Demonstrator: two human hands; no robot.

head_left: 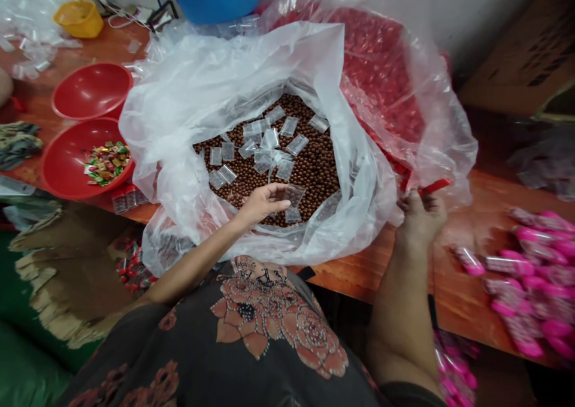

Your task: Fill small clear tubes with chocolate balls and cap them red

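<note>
Left hand (263,205) pinches clear rectangular plastic box (295,195); right hand (421,218) pinches flat red strip (437,185). Apparent step: handling; next: steadiness.

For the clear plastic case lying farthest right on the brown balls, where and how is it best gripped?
Probably by its two long edges, pinched between thumb and finger, coming from above and the left. The clear case is small and oblong, lies roughly flat on the brown balls, and the white bag rises close on its right.

Reddish table (462,305), grey wall (480,8)
</note>
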